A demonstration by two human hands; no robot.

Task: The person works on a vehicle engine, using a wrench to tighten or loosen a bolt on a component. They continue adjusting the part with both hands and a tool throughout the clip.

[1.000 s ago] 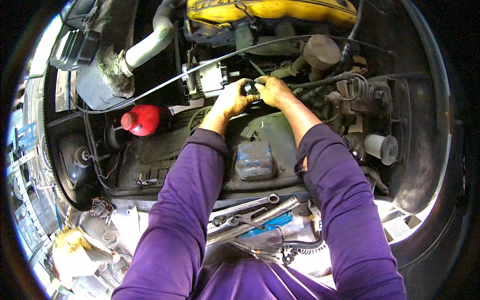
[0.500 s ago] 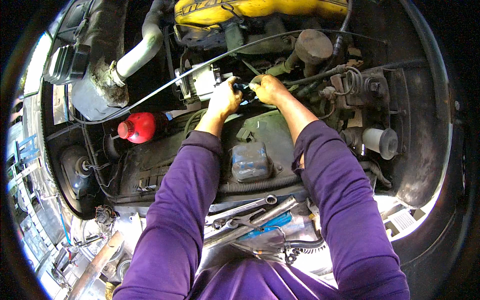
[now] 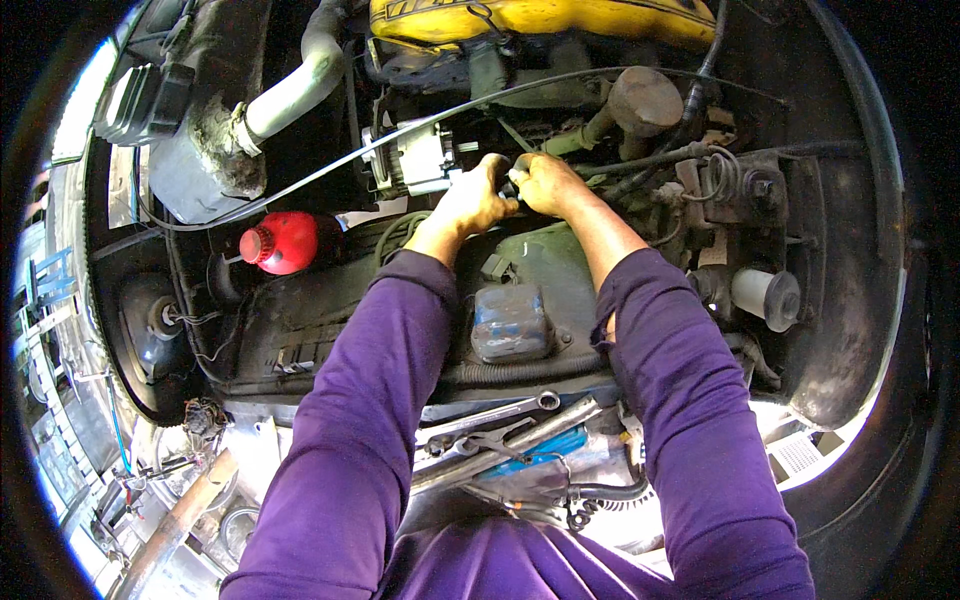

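Note:
Over the engine bay my two hands meet just right of a silver alternator (image 3: 420,157). The fingers of my left hand (image 3: 474,203) are curled in, thumb up, around something small and dark that I cannot make out. My right hand (image 3: 549,184) is closed in a pinch against the same spot, fingertips almost touching the left ones. What lies between them is mostly hidden by the fingers. A thin grey cable or rod (image 3: 360,152) arches across behind my left hand. Below both hands sits a worn blue-grey square reservoir (image 3: 511,325).
A yellow engine cover (image 3: 550,22) lies at the far side. A pale bent pipe (image 3: 298,95) and a red round bottle (image 3: 291,243) are on the left. A white-ended canister (image 3: 768,297) sits at right. A ring spanner (image 3: 490,418) and other tools lie near my body.
Both hands have shifted slightly to the right and closer together. The bluish bit seen between the fingers before is now mostly covered. The whole view has tilted a little.

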